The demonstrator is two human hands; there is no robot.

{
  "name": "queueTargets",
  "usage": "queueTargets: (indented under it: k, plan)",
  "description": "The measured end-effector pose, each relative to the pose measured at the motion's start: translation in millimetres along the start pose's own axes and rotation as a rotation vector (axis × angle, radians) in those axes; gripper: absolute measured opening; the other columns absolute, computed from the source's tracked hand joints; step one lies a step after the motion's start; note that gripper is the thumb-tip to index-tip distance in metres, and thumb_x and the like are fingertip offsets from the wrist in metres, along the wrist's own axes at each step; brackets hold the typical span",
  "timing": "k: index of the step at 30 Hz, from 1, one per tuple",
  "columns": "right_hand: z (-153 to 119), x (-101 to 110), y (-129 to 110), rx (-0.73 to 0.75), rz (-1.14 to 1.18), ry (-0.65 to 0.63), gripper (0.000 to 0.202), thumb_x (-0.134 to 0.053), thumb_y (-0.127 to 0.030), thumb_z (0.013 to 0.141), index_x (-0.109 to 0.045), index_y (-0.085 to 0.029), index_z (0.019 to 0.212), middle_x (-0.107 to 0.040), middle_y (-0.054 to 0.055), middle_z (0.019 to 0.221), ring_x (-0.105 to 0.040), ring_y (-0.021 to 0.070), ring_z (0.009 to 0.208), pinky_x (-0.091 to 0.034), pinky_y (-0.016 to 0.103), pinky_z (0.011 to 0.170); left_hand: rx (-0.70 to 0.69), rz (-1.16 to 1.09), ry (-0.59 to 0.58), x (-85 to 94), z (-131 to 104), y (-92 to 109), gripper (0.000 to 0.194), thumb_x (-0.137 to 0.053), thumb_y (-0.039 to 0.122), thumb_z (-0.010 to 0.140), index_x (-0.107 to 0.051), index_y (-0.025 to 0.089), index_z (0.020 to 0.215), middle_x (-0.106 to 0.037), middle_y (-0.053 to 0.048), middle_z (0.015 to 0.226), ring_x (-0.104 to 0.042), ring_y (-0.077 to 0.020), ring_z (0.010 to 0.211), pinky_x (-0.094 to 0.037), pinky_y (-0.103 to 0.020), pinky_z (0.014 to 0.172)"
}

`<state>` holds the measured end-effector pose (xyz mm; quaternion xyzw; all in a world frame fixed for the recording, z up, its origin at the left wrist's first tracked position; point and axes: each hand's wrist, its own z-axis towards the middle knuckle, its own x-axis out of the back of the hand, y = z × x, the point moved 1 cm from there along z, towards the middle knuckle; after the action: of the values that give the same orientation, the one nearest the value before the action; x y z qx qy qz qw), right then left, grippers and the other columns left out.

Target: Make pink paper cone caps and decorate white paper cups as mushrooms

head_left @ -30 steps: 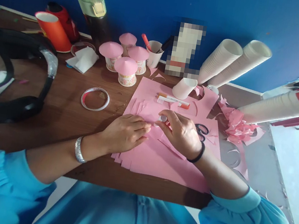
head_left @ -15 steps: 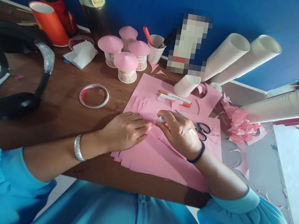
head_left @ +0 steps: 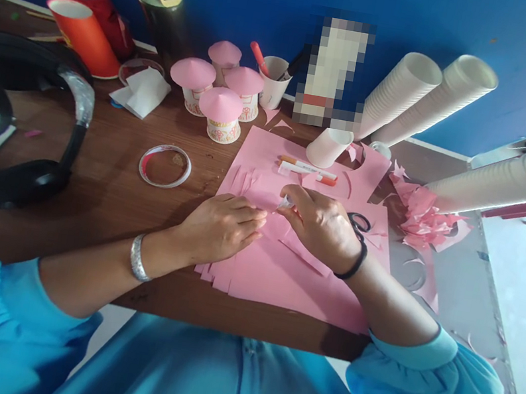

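My right hand [head_left: 321, 227] pinches a small whitish tube [head_left: 285, 202] over the pink sheets [head_left: 274, 279]; its fingers partly cover it. Just to the left, my left hand [head_left: 225, 227] rests on the left part of the sheets, its fingers pressed together at the edge of a pink piece. Whether it grips that piece is hidden. Black-handled scissors [head_left: 359, 223] lie partly behind my right hand. Two orange-and-white markers [head_left: 308, 170] and an upturned white cup [head_left: 329, 148] are farther back on the pink paper.
Several small cups with pink cone roofs [head_left: 220, 104] stand at the back, beside a cup of pens [head_left: 274, 84]. A tape ring [head_left: 165, 166] lies left of the paper. Stacked white cups [head_left: 401, 96] lean against the wall; crumpled pink scraps [head_left: 424, 214] lie at right.
My right hand has shifted slightly, with the small tube tipped more upright and a little higher. My left hand is nearly unmoved.
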<state>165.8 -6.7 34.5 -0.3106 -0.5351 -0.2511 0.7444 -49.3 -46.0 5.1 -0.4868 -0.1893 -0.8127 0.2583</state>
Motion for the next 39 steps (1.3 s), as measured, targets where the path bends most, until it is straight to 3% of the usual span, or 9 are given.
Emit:
queueTargets:
  k: [11,20,23,29,39]
  plan:
    - [-0.8,-1.3,6.4,0.035,-0.129,0.051,0.009,-0.06,-0.024,0.101,-0.064,-0.016,0.101,-0.073,0.005,0.078,-0.065,0.0181,0.067,-0.035,0.028,0.054,0.017,-0.019,-0.017,1.0,0.6,0.3,0.016,-0.058,0.022,0.101,-0.072,0.015,0.102,-0.08,-0.005,0.109,-0.075,-0.0205,0.094,-0.06,-0.036,0.079]
    - [-10.3,23.3,10.5,-0.024,-0.014,0.355,0.012,-0.063,-0.028,0.099,-0.063,-0.021,0.109,-0.076,0.003,0.085,-0.071,0.017,0.071,-0.049,0.026,0.06,0.011,-0.019,-0.038,0.5,-0.1,1.1,0.016,-0.058,0.022,0.101,-0.071,0.015,0.106,-0.079,-0.004,0.111,-0.074,-0.0206,0.095,-0.059,-0.036,0.079]
    - [-8.6,21.1,6.1,-0.044,0.007,0.312,0.012,-0.061,-0.028,0.099,-0.063,-0.021,0.109,-0.077,0.004,0.088,-0.07,0.0172,0.071,-0.05,0.027,0.061,0.022,-0.018,-0.059,0.8,-0.5,1.3,0.016,-0.058,0.023,0.101,-0.071,0.016,0.105,-0.078,-0.005,0.11,-0.074,-0.0207,0.094,-0.059,-0.036,0.079]
    - [-3.7,-2.0,-10.7,0.042,0.093,0.098,0.012,-0.054,-0.023,0.103,-0.063,-0.018,0.108,-0.077,0.008,0.094,-0.07,0.0193,0.081,-0.048,0.028,0.068,0.035,-0.005,-0.074,3.0,0.0,2.3,0.018,-0.056,0.021,0.101,-0.072,0.015,0.106,-0.078,-0.007,0.109,-0.074,-0.0212,0.095,-0.059,-0.037,0.08]
    - [0.3,-3.0,-4.9,0.054,-0.027,0.008,0.007,-0.056,-0.02,0.101,-0.063,-0.018,0.102,-0.075,0.008,0.091,-0.067,0.0197,0.078,-0.04,0.029,0.063,0.03,0.048,-0.111,4.0,1.1,3.3,0.022,-0.052,0.024,0.103,-0.072,0.016,0.101,-0.075,-0.005,0.092,-0.071,-0.0206,0.086,-0.056,-0.036,0.075]
